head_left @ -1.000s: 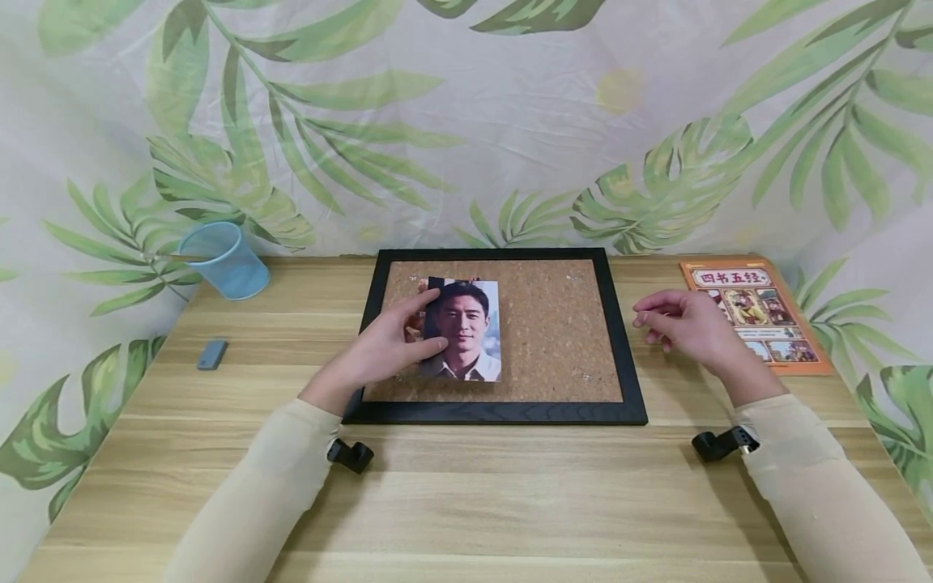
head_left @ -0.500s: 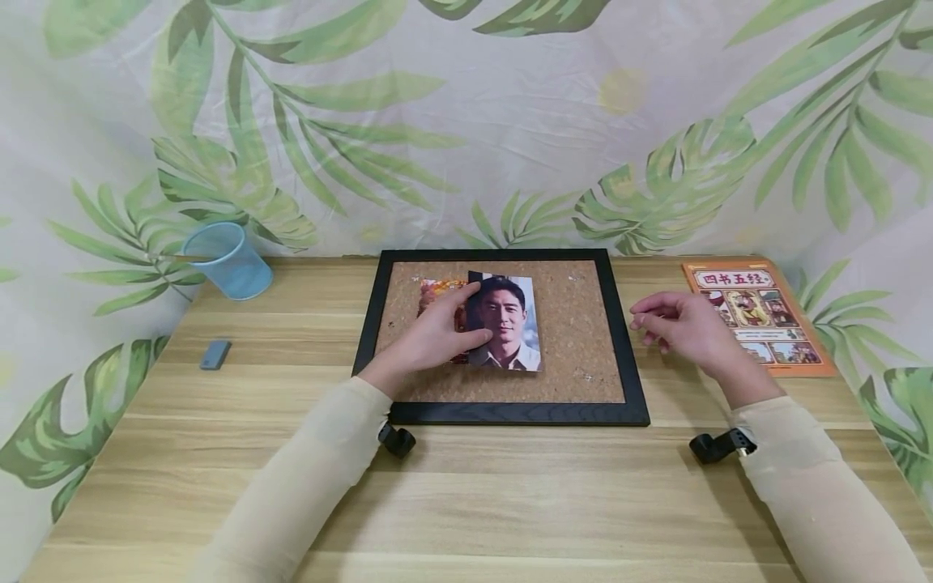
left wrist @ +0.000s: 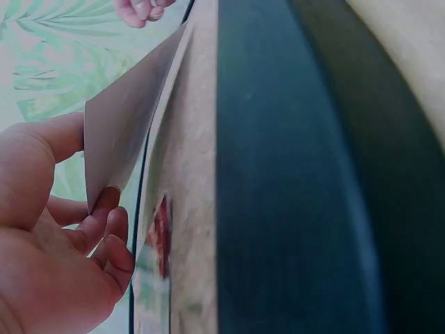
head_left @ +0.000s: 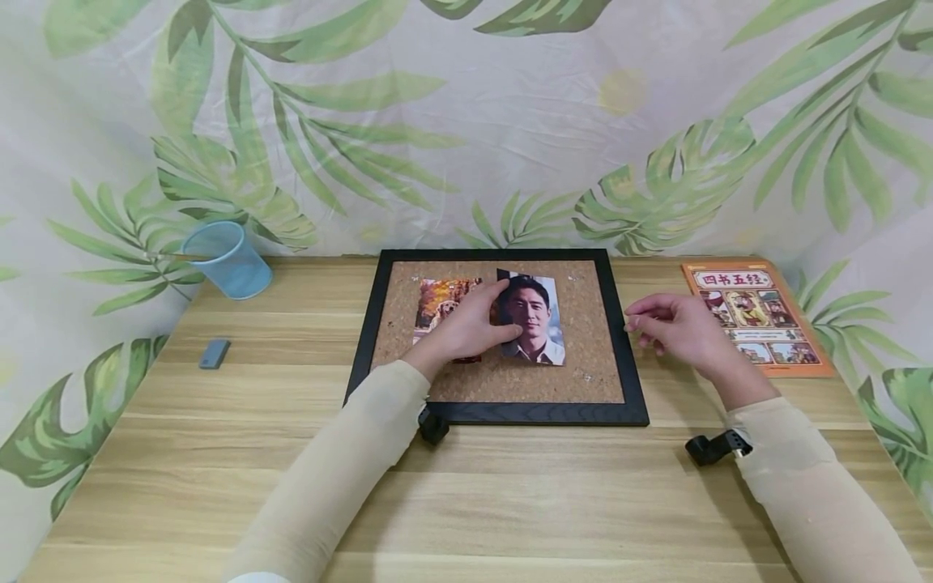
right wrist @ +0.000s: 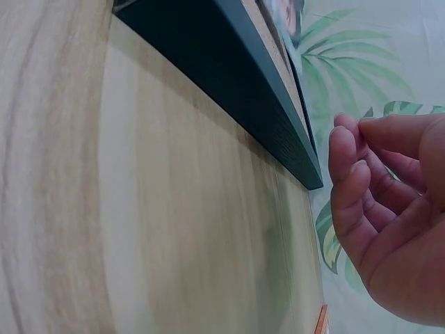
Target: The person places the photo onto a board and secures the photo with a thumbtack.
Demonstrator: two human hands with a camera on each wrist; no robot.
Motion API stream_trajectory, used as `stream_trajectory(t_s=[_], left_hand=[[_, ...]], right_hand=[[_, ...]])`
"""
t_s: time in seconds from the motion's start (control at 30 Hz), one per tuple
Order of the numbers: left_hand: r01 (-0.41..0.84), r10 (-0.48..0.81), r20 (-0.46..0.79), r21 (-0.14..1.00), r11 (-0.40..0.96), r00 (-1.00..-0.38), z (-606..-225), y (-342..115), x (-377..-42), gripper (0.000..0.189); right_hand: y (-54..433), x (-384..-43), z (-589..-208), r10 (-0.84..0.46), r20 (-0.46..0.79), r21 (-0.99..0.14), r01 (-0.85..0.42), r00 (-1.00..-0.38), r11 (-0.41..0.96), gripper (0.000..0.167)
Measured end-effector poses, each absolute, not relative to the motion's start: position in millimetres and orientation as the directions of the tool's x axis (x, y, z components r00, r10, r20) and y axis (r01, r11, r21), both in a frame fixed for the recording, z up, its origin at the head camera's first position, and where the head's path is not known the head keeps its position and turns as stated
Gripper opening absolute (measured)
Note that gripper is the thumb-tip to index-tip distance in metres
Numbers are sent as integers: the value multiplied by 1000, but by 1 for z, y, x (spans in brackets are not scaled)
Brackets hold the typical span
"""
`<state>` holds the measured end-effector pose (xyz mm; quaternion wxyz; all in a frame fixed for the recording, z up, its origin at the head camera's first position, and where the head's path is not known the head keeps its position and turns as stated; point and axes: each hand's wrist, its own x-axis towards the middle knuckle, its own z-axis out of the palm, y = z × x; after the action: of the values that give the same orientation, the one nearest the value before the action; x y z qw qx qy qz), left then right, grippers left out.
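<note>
We've moved the portrait photo (head_left: 535, 320) rightward over the corkboard (head_left: 466, 387), left grip (head_left: 472, 324) pinching it, so the dog photo (head_left: 435, 301) shows more; probably still positioning. Right grip (head_left: 674, 325) is pinched closed, can't tell if holding anything.

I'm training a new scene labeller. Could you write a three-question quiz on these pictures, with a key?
1. Multiple choice: which hand holds the rectangular paper portrait photo?
A) The left
B) The right
C) Neither

2. True or false: the orange-bordered rectangular paper booklet lies to the right of the black-framed rectangular cork board.

3. Fill in the blank: the round light-blue cup stands near the far ____ corner of the pale wood-grain table.

Key:
1. A; the left hand holds it.
2. True.
3. left
</note>
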<state>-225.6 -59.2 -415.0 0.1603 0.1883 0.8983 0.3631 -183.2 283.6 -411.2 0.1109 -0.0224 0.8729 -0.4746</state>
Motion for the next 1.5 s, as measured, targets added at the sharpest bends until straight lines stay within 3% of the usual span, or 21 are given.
stream_trajectory(t_s=[0.7,1.5], left_hand=[[243,423,-246,532,811,-872,-426,-45,-228,92],[276,420,-247,459,844,-873,-425,-37,-227,95]], right_hand=[[255,-198,-402,-162,-223,-816,93,-961,571,28],[191,-252,-412,-198,-288,-890,185,-937,417,28]])
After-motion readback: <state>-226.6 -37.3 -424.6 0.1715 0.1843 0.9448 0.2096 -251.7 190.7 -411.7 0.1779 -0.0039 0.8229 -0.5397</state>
